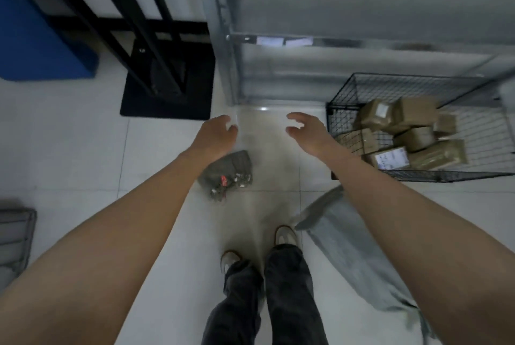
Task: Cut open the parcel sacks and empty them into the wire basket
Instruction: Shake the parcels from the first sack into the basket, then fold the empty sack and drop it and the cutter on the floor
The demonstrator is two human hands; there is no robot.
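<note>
- Partly cut off at the right edge, the wire basket (446,177) is seen holding brown parcels (415,114).
- A grey sack (342,241), flat on the floor near it, is half hidden by the right forearm.
- Left hand (216,132) and right hand (308,132) are held out, fingers loosely apart, nothing gripped.

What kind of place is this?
Probably a parcel depot or stockroom: a wire basket holds brown parcels, a grey sack lies on the tiled floor, and metal shelving stands behind.
</note>
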